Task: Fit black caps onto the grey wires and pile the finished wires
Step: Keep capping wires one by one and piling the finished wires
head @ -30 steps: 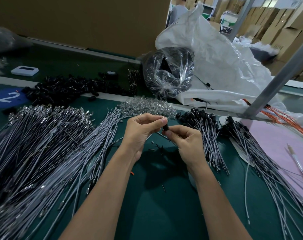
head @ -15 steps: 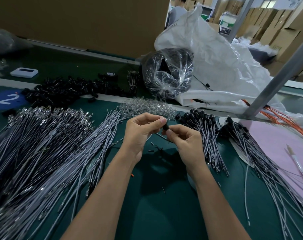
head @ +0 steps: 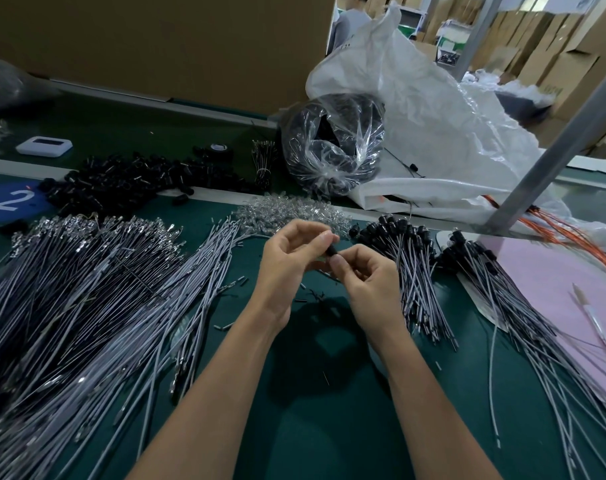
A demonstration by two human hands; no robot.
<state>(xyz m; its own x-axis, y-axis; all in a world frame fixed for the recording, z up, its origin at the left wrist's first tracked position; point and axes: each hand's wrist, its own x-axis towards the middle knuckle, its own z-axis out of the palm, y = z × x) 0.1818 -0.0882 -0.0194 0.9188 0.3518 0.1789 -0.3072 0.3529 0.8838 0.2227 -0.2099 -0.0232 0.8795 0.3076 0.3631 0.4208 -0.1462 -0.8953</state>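
we see two hands meeting above the middle of the green table (head: 294, 427). the left hand (head: 287, 261) has its fingers curled, with thumb and forefinger closed tight on the upper end of one black cap (head: 332, 251). the right hand (head: 371, 282) is curled too, its thumb and forefinger pinching the same cap from below; the other fingers are folded into the palm. whether a wire runs into the cap we cannot tell, as the fingers cover it.

to the right lie two piles of capped wires, the nearer pile (head: 410, 271) just beside the right hand and the farther pile (head: 502, 306) partly on a pink sheet (head: 554, 289), where one pen (head: 596, 327) rests. to the left spreads one broad heap of bare grey wires (head: 87, 289), too many to count. behind the hands we count one heap of small clear parts (head: 287, 213), one heap of loose black caps (head: 128, 181), one clear bag (head: 332, 154) of dark parts, and one white sack (head: 433, 116). far left sit one white gadget (head: 43, 146) and one blue disc (head: 10, 200) marked 2.
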